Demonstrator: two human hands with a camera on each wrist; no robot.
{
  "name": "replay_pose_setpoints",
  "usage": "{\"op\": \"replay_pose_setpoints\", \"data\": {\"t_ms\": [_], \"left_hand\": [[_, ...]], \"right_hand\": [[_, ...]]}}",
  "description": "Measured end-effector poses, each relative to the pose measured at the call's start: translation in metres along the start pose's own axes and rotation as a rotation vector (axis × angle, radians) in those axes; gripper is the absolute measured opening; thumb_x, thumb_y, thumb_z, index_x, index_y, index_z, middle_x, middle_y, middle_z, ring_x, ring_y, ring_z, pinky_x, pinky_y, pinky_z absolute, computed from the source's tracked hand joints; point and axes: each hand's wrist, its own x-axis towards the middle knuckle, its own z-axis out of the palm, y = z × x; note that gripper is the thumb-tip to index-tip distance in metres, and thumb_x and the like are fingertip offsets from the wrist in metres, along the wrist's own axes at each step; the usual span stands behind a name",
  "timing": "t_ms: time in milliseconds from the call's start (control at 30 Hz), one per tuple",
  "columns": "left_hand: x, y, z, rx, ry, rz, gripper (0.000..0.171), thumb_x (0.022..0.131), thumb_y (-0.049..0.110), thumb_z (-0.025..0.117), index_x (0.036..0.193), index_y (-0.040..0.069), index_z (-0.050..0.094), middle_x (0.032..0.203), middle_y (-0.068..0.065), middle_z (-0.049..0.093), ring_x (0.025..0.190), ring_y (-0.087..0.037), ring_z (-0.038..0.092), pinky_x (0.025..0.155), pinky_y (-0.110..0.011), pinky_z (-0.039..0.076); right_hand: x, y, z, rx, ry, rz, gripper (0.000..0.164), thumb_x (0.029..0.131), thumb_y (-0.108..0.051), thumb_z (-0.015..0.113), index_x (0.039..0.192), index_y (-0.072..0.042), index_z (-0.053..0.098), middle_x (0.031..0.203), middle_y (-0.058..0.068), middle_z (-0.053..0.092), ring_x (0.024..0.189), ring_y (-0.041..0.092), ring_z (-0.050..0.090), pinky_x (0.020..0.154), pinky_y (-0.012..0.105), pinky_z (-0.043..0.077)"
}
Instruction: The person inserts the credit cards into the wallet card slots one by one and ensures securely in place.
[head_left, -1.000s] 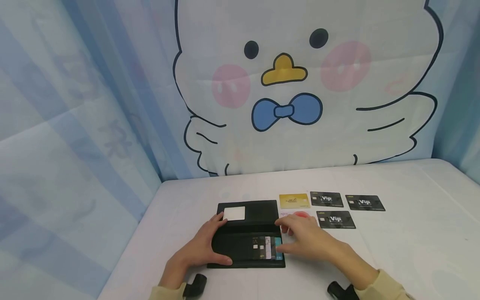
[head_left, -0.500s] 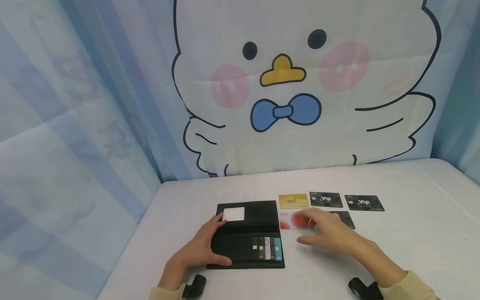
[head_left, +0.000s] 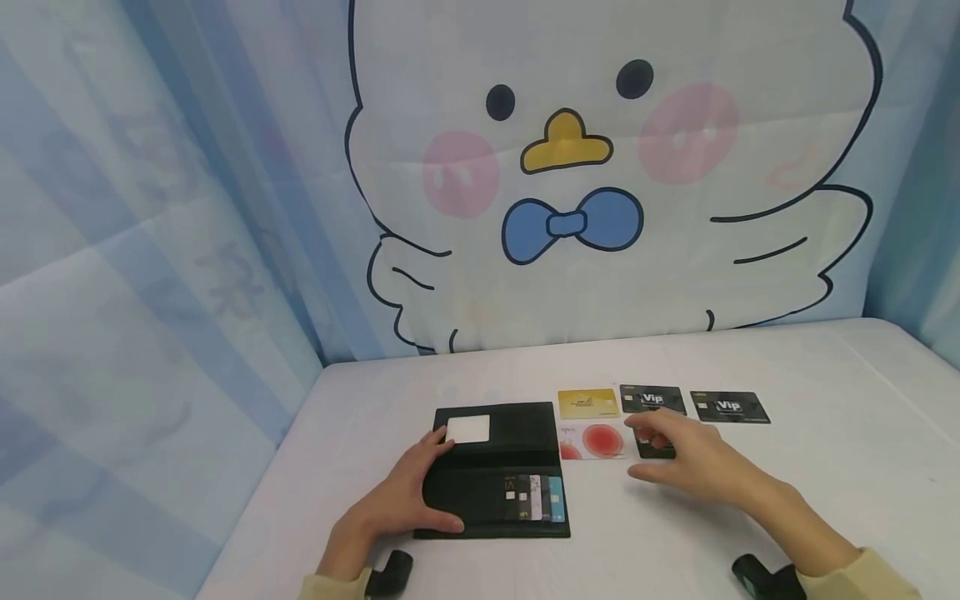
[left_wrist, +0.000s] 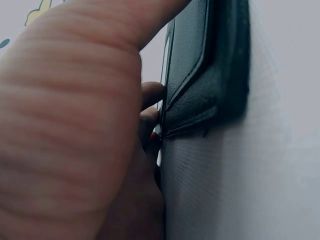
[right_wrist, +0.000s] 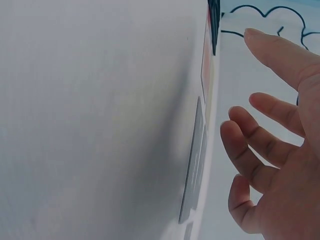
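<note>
A black bifold wallet lies spread on the table, with a white insert in its upper half. Several overlapping cards sit in the slots of its lower half. My left hand rests on the wallet's left side, thumb and fingers extended over it. To the right, my right hand hovers with nothing in its loosely bent fingers. Beneath it, a black card is partly hidden. Close by lie a pink-and-red card, a gold card and a black Vip card.
Another black Vip card lies at the far right of the group. The white tabletop runs back to a curtain printed with a cartoon bird. A black wrist camera sits on the right arm.
My right hand has moved rightward from the wallet's card slots, past the pink-and-red card, to above the nearest black card. The left hand stays on the wallet.
</note>
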Motion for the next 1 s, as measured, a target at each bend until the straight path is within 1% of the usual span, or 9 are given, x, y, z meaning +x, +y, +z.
{"op": "replay_pose_setpoints", "data": {"t_ms": [100, 200, 333, 567, 800, 867, 1000], "left_hand": [[0.000, 0.000, 0.000, 0.002, 0.001, -0.001, 0.112, 0.068, 0.050, 0.091, 0.156, 0.008, 0.036, 0.167, -0.009, 0.019, 0.151, -0.037, 0.016, 0.114, -0.065, 0.021], [0.001, -0.001, 0.000, 0.000, -0.001, 0.002, 0.112, 0.068, 0.050, 0.091, 0.156, 0.008, 0.036, 0.167, -0.009, 0.019, 0.151, -0.037, 0.016, 0.115, -0.064, 0.021], [0.001, -0.002, 0.000, -0.005, -0.003, 0.007, 0.112, 0.069, 0.049, 0.090, 0.156, 0.007, 0.035, 0.167, -0.009, 0.018, 0.151, -0.036, 0.016, 0.115, -0.064, 0.020], [0.001, -0.001, 0.000, -0.003, 0.000, -0.003, 0.112, 0.068, 0.049, 0.091, 0.156, 0.008, 0.036, 0.167, -0.009, 0.018, 0.151, -0.037, 0.016, 0.114, -0.065, 0.021], [0.000, -0.001, 0.000, -0.005, -0.002, -0.004, 0.111, 0.068, 0.049, 0.091, 0.156, 0.008, 0.035, 0.167, -0.009, 0.019, 0.151, -0.037, 0.016, 0.114, -0.065, 0.022], [0.000, -0.001, 0.000, -0.006, -0.002, -0.005, 0.111, 0.068, 0.049, 0.091, 0.156, 0.008, 0.035, 0.167, -0.009, 0.019, 0.151, -0.037, 0.016, 0.114, -0.065, 0.022], [0.000, -0.001, 0.000, -0.008, -0.002, -0.002, 0.111, 0.069, 0.049, 0.091, 0.156, 0.008, 0.036, 0.167, -0.009, 0.019, 0.151, -0.037, 0.016, 0.114, -0.065, 0.021]], "right_hand": [[-0.002, 0.005, -0.003, -0.013, 0.015, 0.003, 0.062, 0.079, -0.034, 0.088, 0.128, -0.006, 0.064, 0.118, 0.007, 0.066, 0.098, 0.021, 0.060, 0.082, 0.042, 0.055], [-0.003, 0.010, -0.005, -0.038, 0.035, 0.007, 0.060, 0.078, -0.033, 0.088, 0.127, -0.007, 0.065, 0.116, 0.005, 0.067, 0.097, 0.020, 0.060, 0.082, 0.042, 0.055], [-0.004, 0.019, -0.009, -0.068, 0.055, 0.009, 0.060, 0.077, -0.035, 0.089, 0.126, -0.008, 0.066, 0.114, 0.004, 0.067, 0.094, 0.019, 0.059, 0.078, 0.041, 0.053], [-0.007, 0.033, -0.016, -0.092, 0.071, 0.045, 0.063, 0.077, -0.039, 0.088, 0.127, -0.008, 0.066, 0.111, 0.006, 0.064, 0.096, 0.025, 0.060, 0.078, 0.047, 0.053], [-0.007, 0.043, -0.020, -0.121, 0.049, 0.102, 0.066, 0.076, -0.042, 0.088, 0.127, -0.005, 0.065, 0.116, 0.017, 0.063, 0.096, 0.029, 0.060, 0.077, 0.050, 0.053], [-0.007, 0.045, -0.022, -0.125, 0.048, 0.108, 0.066, 0.077, -0.042, 0.087, 0.127, -0.005, 0.065, 0.115, 0.016, 0.063, 0.096, 0.029, 0.060, 0.077, 0.051, 0.052], [-0.008, 0.048, -0.025, -0.131, 0.044, 0.125, 0.066, 0.078, -0.043, 0.086, 0.128, -0.006, 0.064, 0.113, 0.016, 0.063, 0.097, 0.031, 0.061, 0.079, 0.055, 0.051]]}}
